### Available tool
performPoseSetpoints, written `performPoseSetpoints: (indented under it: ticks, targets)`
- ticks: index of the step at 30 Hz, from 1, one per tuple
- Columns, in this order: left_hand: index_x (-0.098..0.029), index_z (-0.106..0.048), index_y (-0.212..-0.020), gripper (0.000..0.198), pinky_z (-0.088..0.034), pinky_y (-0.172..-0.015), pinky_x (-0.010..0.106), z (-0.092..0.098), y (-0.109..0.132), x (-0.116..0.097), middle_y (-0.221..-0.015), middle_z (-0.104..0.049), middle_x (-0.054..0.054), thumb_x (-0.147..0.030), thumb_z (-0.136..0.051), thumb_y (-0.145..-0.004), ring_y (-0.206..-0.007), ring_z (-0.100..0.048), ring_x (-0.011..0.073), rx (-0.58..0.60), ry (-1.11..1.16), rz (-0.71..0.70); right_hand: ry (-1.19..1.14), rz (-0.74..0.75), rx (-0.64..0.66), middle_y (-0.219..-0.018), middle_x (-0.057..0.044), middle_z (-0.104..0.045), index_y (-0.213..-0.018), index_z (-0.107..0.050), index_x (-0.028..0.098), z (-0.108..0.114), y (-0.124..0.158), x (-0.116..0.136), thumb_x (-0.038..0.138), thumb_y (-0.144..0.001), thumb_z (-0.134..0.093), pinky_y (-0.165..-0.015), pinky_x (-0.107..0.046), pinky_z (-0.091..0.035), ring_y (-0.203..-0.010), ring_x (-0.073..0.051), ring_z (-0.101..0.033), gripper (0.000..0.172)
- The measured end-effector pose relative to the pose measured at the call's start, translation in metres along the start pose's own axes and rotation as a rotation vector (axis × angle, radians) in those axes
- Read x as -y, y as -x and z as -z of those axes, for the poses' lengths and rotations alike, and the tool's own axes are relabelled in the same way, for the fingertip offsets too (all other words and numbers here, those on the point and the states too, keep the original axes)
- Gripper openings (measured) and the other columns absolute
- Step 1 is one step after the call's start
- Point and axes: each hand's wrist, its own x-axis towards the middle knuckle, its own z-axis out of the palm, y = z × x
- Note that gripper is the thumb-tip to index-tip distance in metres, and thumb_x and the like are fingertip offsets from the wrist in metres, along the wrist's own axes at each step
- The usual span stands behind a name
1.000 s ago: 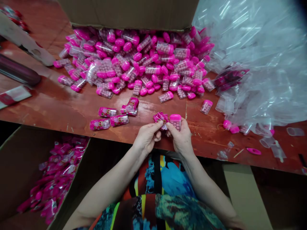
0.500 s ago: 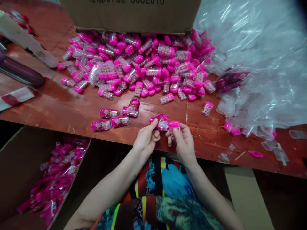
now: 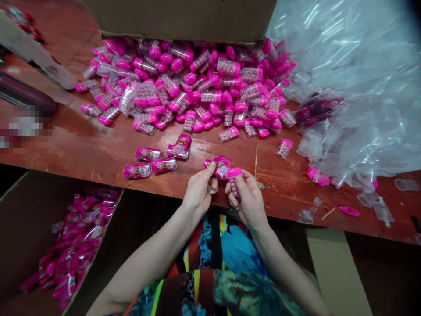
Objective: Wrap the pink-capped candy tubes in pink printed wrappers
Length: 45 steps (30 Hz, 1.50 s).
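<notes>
Compared with a second ago, the hands have parted slightly: the fingers of the right hand [image 3: 251,195] were then at the printed pink sleeve [image 3: 217,164], and now they are off it. The capped container [image 3: 233,179] in that hand sits lower and further left in the frame, its pink cap right by the sleeve's right end; whether the two touch is hard to tell. The group of wrapped containers [image 3: 164,165] left of centre lies in the same arrangement as before.

Both forearms reach up from the bottom edge to the middle of the frame. The left hand [image 3: 199,186] is closed, thumb on top, pinching the sleeve near its left end with the other fingers curled beneath. The right hand grips the container between its thumb and bent fingers, cap uppermost, with pale pink balls showing through the clear body.

Across the upper middle, a heap of capped containers [image 3: 210,96] filled with similar balls spreads over the red table [image 3: 204,145], below a large cardboard box [image 3: 184,19] at the top edge. At lower left, an open carton [image 3: 29,224] holds a pile of pink wrapped pieces [image 3: 79,232]. Clear plastic sheeting [image 3: 355,57] covers the upper right, with clear empty cups [image 3: 407,184] near the right edge and a loose pink cap [image 3: 349,211] at lower right.
</notes>
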Motion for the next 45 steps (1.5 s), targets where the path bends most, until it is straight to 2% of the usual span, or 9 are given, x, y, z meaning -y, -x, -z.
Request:
performPoseSetpoints:
  ticks: [14, 18, 22, 25, 28, 36, 38, 42, 45]
  targets:
    - [-0.017, -0.055, -0.06, 0.052, -0.025, -0.042, 0.022, 0.001, 0.002, 0.002, -0.043, -0.05, -0.003, -0.059, -0.081, -0.073, -0.039, -0.045, 0.008, 0.124, -0.083, 0.056, 0.026, -0.03, -0.015, -0.07, 0.006, -0.059, -0.119, -0.053, 0.025, 0.0, 0.001, -0.008, 0.05, -0.088, -0.072, -0.038, -0.015, -0.029, -0.049, -0.007, -0.045, 0.044]
    - [-0.015, -0.058, -0.061, 0.05, -0.025, -0.042, 0.022, 0.002, 0.006, -0.002, -0.043, -0.051, 0.0, -0.058, -0.078, -0.076, -0.04, -0.049, 0.0093, 0.249, -0.153, 0.106, 0.085, -0.043, 0.038, -0.067, 0.006, -0.057, -0.128, -0.05, 0.025, 0.005, 0.0, -0.008, 0.049, -0.09, -0.07, -0.042, -0.017, -0.03, -0.051, -0.008, -0.047, 0.049]
    - [-0.012, -0.064, -0.07, 0.04, -0.02, -0.041, 0.021, 0.005, 0.007, -0.006, -0.045, -0.054, 0.0, -0.048, -0.08, -0.078, -0.036, -0.039, 0.0044, 0.312, -0.195, 0.186, 0.27, 0.051, 0.136, -0.066, 0.007, -0.058, -0.134, -0.048, 0.025, 0.016, -0.004, -0.005, 0.047, -0.094, -0.065, -0.05, -0.021, -0.038, -0.055, -0.011, -0.052, 0.048]
    - [-0.013, -0.065, -0.076, 0.034, -0.019, -0.041, 0.02, 0.005, 0.008, -0.009, -0.043, -0.049, -0.004, -0.042, -0.081, -0.078, -0.035, -0.033, 0.0028, 0.352, -0.168, 0.236, 0.475, 0.128, 0.235, -0.076, 0.003, -0.066, -0.141, -0.045, 0.027, 0.026, -0.008, 0.001, 0.042, -0.093, -0.068, -0.057, -0.025, -0.043, -0.062, -0.013, -0.058, 0.054]
    - [-0.014, -0.064, -0.076, 0.031, -0.022, -0.042, 0.019, 0.004, 0.009, -0.013, -0.044, -0.047, -0.005, -0.039, -0.082, -0.078, -0.036, -0.032, 0.0027, 0.364, -0.116, 0.221, 0.44, 0.13, 0.282, -0.086, 0.001, -0.069, -0.145, -0.038, 0.029, 0.03, -0.007, 0.003, 0.042, -0.092, -0.069, -0.064, -0.028, -0.047, -0.07, -0.015, -0.062, 0.063]
    - [-0.014, -0.062, -0.07, 0.04, -0.022, -0.04, 0.02, 0.004, 0.01, -0.013, -0.042, -0.05, -0.002, -0.049, -0.082, -0.076, -0.036, -0.037, 0.005, 0.356, -0.161, 0.219, 0.08, -0.086, 0.285, -0.062, 0.009, -0.054, -0.141, -0.038, 0.029, 0.023, 0.005, -0.011, 0.054, -0.097, -0.056, -0.039, -0.02, -0.029, -0.038, -0.008, -0.031, 0.054]
    - [-0.014, -0.061, -0.068, 0.042, -0.02, -0.039, 0.019, 0.004, 0.009, -0.012, -0.042, -0.051, -0.001, -0.049, -0.081, -0.076, -0.034, -0.038, 0.0048, 0.335, -0.192, 0.19, 0.166, -0.03, 0.24, -0.067, 0.007, -0.057, -0.143, -0.038, 0.029, 0.019, 0.004, -0.014, 0.052, -0.096, -0.058, -0.04, -0.021, -0.033, -0.04, -0.008, -0.036, 0.056]
    - [-0.013, -0.063, -0.069, 0.041, -0.015, -0.036, 0.019, 0.004, 0.009, -0.01, -0.043, -0.052, -0.002, -0.047, -0.085, -0.07, -0.032, -0.033, 0.0029, 0.259, -0.207, 0.169, 0.411, 0.175, 0.074, -0.094, -0.003, -0.067, -0.143, -0.047, 0.028, 0.013, 0.001, -0.016, 0.046, -0.092, -0.068, -0.056, -0.025, -0.049, -0.067, -0.014, -0.061, 0.059]
    - [-0.012, -0.063, -0.066, 0.043, -0.015, -0.037, 0.019, 0.006, 0.013, -0.007, -0.048, -0.058, 0.002, -0.049, -0.083, -0.072, -0.033, -0.035, 0.0024, 0.278, -0.222, 0.178, 0.245, 0.031, 0.156, -0.068, 0.005, -0.06, -0.15, -0.039, 0.028, 0.011, -0.002, -0.012, 0.052, -0.095, -0.062, -0.041, -0.021, -0.038, -0.044, -0.01, -0.046, 0.064]
